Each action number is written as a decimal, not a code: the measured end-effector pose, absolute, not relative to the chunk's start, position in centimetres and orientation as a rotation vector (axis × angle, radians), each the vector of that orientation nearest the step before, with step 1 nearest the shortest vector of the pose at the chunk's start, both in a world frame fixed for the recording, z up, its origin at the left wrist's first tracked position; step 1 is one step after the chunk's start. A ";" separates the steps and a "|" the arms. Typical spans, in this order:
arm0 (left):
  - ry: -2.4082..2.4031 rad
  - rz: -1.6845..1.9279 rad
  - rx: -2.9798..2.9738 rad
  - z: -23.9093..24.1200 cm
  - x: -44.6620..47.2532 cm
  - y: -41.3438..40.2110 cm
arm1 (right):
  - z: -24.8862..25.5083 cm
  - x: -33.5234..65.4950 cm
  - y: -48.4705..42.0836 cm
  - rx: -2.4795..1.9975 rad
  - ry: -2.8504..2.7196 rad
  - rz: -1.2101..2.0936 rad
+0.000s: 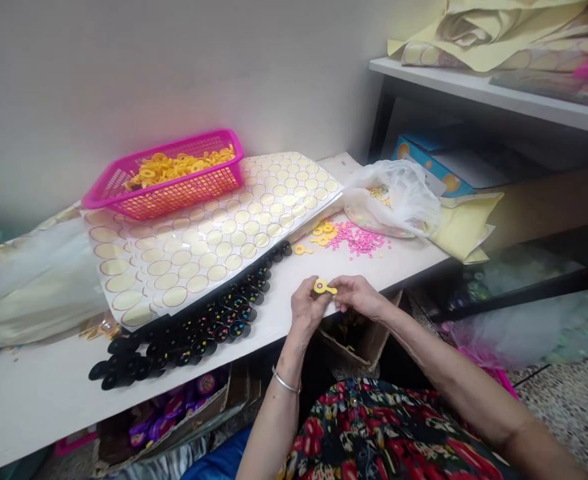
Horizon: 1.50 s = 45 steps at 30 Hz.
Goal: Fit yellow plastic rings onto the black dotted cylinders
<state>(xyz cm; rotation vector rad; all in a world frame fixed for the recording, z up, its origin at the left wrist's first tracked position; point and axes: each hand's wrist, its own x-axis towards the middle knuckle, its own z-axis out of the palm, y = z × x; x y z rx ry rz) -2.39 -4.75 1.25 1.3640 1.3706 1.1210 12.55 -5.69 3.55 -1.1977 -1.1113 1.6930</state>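
Observation:
My left hand [306,305] pinches the round end of a small yellow ring-headed plastic piece [326,288], just above the table's front edge. A small pink-looking spot shows in the middle of its head. My right hand [363,296] closes its fingertips on the piece's short handle. Beyond my hands lies a spread of small pink rings [359,240] on the white table [279,293]. Beside them are several loose yellow pieces [325,231], like the one I hold. Rows of black cups [209,327], many with coloured bits in them, stand to the left.
A pink basket [174,193] of yellow pieces sits on sheets of round stickers [214,240]. At the back right are a clear plastic bag [399,180] of small coloured bits and a blue box [439,163]. Below the table, a carton [214,407] holds purple items. A shelf [474,87] overhangs the right.

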 end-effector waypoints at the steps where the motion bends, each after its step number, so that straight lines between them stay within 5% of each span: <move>1: 1.369 1.116 1.356 1.2 -2.4 -4.7 | 3.6 12.7 -5.7 -1.213 -1.141 1.699; 21: 1.450 1.145 1.271 1.9 -2.2 -4.4 | 4.2 9.6 -3.6 -1.520 -1.239 1.383; 45: 1.119 1.122 1.264 3.3 -2.1 -6.5 | 4.2 12.0 -5.8 -1.234 -0.801 1.575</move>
